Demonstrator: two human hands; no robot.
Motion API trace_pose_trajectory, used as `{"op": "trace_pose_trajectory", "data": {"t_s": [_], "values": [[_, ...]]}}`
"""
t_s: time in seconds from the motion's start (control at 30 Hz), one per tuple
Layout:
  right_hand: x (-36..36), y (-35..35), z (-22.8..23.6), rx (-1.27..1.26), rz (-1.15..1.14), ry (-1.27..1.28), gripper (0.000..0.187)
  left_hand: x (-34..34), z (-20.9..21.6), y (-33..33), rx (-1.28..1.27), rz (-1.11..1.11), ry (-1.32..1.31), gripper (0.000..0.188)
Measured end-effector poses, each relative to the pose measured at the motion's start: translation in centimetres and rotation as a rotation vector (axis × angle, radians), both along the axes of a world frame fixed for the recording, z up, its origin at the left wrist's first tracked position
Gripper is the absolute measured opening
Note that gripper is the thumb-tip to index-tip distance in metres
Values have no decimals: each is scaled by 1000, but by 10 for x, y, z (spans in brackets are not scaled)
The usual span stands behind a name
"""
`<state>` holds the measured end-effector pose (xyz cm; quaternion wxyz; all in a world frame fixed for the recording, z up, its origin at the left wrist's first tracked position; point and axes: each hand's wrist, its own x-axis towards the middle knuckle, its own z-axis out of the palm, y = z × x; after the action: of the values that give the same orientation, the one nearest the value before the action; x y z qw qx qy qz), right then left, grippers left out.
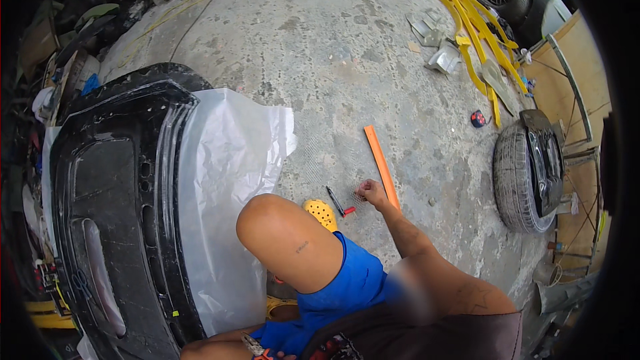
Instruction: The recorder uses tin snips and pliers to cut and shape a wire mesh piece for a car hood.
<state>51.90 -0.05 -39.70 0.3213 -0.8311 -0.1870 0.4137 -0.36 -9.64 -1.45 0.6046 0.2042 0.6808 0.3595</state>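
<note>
Holding an orange-handled metal tool [253, 345] in the left hand [288, 357], down by the lap and mostly cropped at the lower edge; impossible to tell the spread of the handles. Wearing bright blue cloth shorts [353, 263] above a bent bare knee, with a rounded yellow clog [320, 215], pierced with holes, just past it. Reaching out with the right hand [374, 195], pinching a small scrap of open-weave mesh [359, 195] narrowly between thumb and fingers, low over the floor. Having close by, left of the mesh, a slim black marker [334, 199] and a short red piece [349, 211]; just to the right, a long, flat, smooth orange strip [381, 165], partly behind the forearm. Flanked on the left by a scuffed black panel [110, 167], hard, curved and cut with rounded openings, beside crinkled translucent sheeting [230, 140]. Flanked on the right, farther off, by a dusty, ribbed rubber tyre [515, 183] and a rounded tape measure [477, 119]. Backed by bent dull metal pieces [445, 58], curving yellow strips [471, 27] and pitted, stained concrete [313, 47].
</note>
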Motion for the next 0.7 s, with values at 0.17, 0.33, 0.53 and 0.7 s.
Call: {"op": "trace_pose_trajectory", "data": {"t_s": [0.17, 0.33, 0.53, 0.7], "values": [[-16, 23, 171, 441, 69, 749, 21, -14, -3, -29, 23, 51, -21, 44], [-52, 10, 362, 580, 463, 891, 26, 49, 45, 66, 565, -86, 132, 42], [-146, -16, 427, 338, 852, 917, 23, 76, 62, 112, 766, 91, -275, 37], [-197, -13, 398, 190, 1198, 742, 26, 44, 49, 94, 679, 299, -314, 33]]}}
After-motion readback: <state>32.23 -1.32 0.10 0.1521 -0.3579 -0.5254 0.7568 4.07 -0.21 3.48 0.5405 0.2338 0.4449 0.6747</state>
